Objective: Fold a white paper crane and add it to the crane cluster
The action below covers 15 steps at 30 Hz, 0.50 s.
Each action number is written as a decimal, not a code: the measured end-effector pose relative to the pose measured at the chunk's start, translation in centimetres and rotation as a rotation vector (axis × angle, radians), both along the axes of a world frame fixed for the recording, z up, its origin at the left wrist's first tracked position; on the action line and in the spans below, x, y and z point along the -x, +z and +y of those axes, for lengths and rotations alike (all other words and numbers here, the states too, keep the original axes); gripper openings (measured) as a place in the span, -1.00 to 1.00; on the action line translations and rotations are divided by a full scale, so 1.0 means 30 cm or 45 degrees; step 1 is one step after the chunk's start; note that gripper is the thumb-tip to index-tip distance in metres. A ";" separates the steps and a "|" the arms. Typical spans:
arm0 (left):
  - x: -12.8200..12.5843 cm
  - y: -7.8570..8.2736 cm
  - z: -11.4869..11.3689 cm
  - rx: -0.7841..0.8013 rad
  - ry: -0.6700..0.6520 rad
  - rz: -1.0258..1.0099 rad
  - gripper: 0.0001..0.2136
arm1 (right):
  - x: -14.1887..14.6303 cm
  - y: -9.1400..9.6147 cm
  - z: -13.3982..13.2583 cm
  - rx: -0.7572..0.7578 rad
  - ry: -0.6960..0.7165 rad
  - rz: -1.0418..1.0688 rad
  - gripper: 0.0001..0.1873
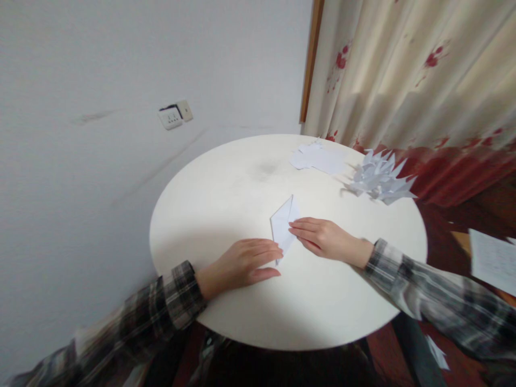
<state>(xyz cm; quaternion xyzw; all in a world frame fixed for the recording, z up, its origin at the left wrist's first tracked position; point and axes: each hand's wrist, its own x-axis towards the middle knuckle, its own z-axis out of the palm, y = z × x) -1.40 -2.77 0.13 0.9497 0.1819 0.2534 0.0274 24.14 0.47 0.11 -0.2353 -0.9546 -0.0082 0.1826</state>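
A folded white paper piece (pixel 283 223), kite-shaped and pointed at both ends, lies near the middle of a round white table (pixel 226 215). My left hand (pixel 242 264) rests flat on the table with fingers stretched out, its fingertips touching the paper's lower tip. My right hand (pixel 322 239) lies flat as well, its fingertips pressing the paper's right edge. Both sleeves are plaid.
A heap of folded white paper figures (pixel 379 180) sits at the table's far right edge. Flat white sheets (pixel 318 157) lie at the back. A wall socket (pixel 174 114) is on the grey wall. Flowered curtains (pixel 407 70) hang behind. More paper (pixel 494 260) lies at right.
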 end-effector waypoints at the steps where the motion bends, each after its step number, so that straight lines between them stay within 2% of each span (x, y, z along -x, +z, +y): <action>1: -0.002 0.001 0.000 -0.029 0.010 0.007 -0.77 | 0.000 -0.001 0.001 -0.001 -0.001 -0.003 -0.63; 8: -0.012 0.018 -0.011 -0.247 0.036 0.011 -0.84 | 0.003 -0.006 0.003 -0.008 0.003 0.007 -0.64; 15: -0.016 0.011 -0.004 -0.253 -0.028 0.053 -0.84 | 0.002 -0.003 0.001 -0.009 -0.001 -0.001 -0.63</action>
